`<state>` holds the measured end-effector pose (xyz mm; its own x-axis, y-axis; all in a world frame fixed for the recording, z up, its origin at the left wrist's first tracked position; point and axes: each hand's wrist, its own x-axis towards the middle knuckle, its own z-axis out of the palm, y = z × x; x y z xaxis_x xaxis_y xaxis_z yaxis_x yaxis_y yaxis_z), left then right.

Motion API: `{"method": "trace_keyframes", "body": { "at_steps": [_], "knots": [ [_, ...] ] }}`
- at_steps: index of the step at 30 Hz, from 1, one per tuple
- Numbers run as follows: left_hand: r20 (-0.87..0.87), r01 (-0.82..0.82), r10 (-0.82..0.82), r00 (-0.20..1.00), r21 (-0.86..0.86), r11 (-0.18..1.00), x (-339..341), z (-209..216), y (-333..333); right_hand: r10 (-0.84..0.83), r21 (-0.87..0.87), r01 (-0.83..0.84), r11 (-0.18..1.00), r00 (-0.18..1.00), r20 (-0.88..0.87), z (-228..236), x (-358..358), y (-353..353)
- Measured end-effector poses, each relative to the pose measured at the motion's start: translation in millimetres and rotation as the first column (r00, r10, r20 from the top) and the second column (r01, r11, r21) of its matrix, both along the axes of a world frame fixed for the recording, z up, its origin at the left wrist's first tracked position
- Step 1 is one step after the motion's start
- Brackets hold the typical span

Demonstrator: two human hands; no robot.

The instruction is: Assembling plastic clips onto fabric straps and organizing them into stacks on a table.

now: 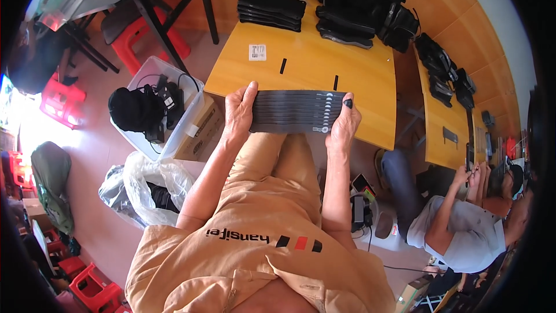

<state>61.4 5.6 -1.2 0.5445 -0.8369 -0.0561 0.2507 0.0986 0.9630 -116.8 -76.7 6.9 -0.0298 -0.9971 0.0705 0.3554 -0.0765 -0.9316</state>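
Observation:
A stack of flat black strips [289, 111], overlapped in even steps with small white marks near the right end, is held level above my lap at the table's near edge. My left hand [240, 111] grips its left end, thumb on the upper side. At the right end my right hand [344, 123] closes round it, and a dark cover or band sits on that thumb's tip. Fingers under the stack are hidden. Beyond it, two short black strips [282, 66] and a white printed label [257, 53] lie on the yellow table [370, 104].
Black folded goods [271, 8] are piled along the table's far side. To the left stand a clear plastic bin [194, 90] with black items, a cardboard box [200, 133] and a plastic bag [168, 182]. A co-worker [457, 226] sits at right beside another yellow table [434, 139].

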Motion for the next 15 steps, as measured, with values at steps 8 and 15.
{"method": "trace_keyframes", "body": {
  "at_steps": [8, 15],
  "knots": [
    [-0.337, 0.098, -0.138, 0.931, -0.134, 0.986, 0.9, 3.9, 21.1, 0.042, 0.067, -0.052, 0.996, 0.990, 0.134, 3.7, -9.9, 4.6],
    [0.213, 0.544, -0.544, 0.812, 0.063, 0.837, 22.1, 32.8, 29.0, 0.306, -0.146, -0.387, 0.911, 0.868, -0.392, 26.5, -26.1, 2.6]
  ]
}}
